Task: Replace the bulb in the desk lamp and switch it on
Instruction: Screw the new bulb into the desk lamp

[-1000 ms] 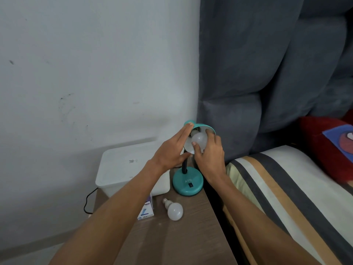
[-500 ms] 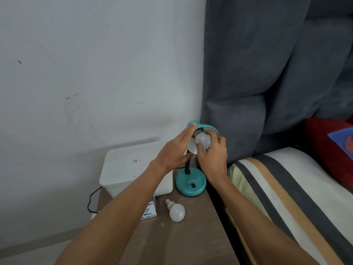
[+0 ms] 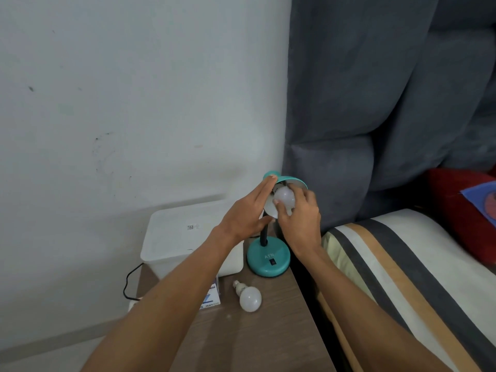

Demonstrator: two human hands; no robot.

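White wall and a grey padded headboard (image 3: 375,103) back a brown wooden counter (image 3: 268,339), which stands directly left of a bed with a striped cover (image 3: 389,264).

Landmark: the teal desk lamp (image 3: 268,260), standing at the counter's rear right corner. Its round base carries a black switch (image 3: 273,262) on the near side. A black neck rises from the base to the teal shade (image 3: 291,180), which is tilted so that its opening faces down and toward the camera.

Bulb in shade (image 3: 285,197): white, globe end pointing out of the opening toward the camera and slightly down; its long axis follows the shade's axis. The screw end is hidden inside the shade.

Right hand (image 3: 300,218): fingers curled around the bulb in shade, thumb on its near-left face, other fingers on its far side.

Left hand (image 3: 247,213): fingers extended and nearly flat, laid against the shade's left rim; it grips nothing.

Spare bulb (image 3: 248,296): lying on its side on the counter, in front of the lamp base and apart from it, screw cap pointing toward the rear left.

White box (image 3: 185,237): just left of the lamp base. A small printed carton (image 3: 213,298) lies in front of it, left of the spare bulb.
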